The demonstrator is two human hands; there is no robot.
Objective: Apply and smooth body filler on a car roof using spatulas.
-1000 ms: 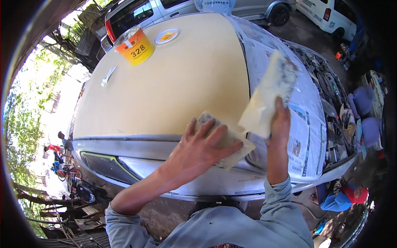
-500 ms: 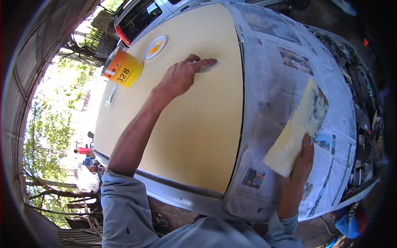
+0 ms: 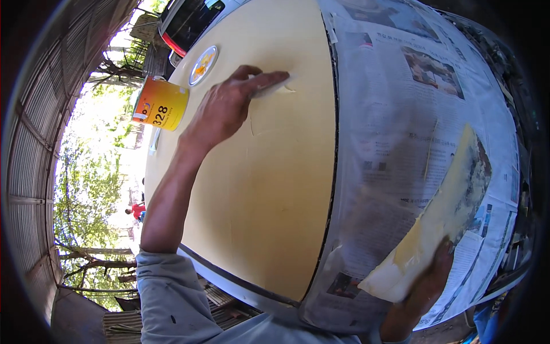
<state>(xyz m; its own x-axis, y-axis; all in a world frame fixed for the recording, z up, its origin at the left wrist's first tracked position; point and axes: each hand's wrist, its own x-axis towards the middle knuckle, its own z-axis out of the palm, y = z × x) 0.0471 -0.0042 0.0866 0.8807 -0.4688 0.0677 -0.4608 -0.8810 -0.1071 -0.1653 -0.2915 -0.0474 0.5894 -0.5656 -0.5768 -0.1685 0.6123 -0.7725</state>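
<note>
My left hand [image 3: 223, 109] presses a thin, pale spreader [image 3: 272, 86] against the cream-coloured car roof [image 3: 275, 200]; a small pale smear shows beside the blade and faint lines run below it. At the lower right, my right hand [image 3: 427, 284] grips a long putty board [image 3: 432, 215] coated with pale yellow, mottled material, held over the newspaper masking [image 3: 389, 149]. Farther up the roof stand an orange-and-yellow can [image 3: 166, 103] and a round lid [image 3: 203, 66] with orange-yellow paste on it. A small pale strip [image 3: 154, 143] lies just below the can, partly hidden.
Another vehicle [image 3: 189, 26] stands beyond the roof. A person in red [image 3: 137, 211] is in the distance at left, near trees [image 3: 91, 206] and a corrugated metal wall [image 3: 31, 172]. The dark, uncovered front part of the car [image 3: 515, 200] shows at the far right edge.
My left hand went from beside the board up onto the roof with the spreader, then slid slightly leftward. The board in my right hand moved lower and rightward in view; my head turned.
</note>
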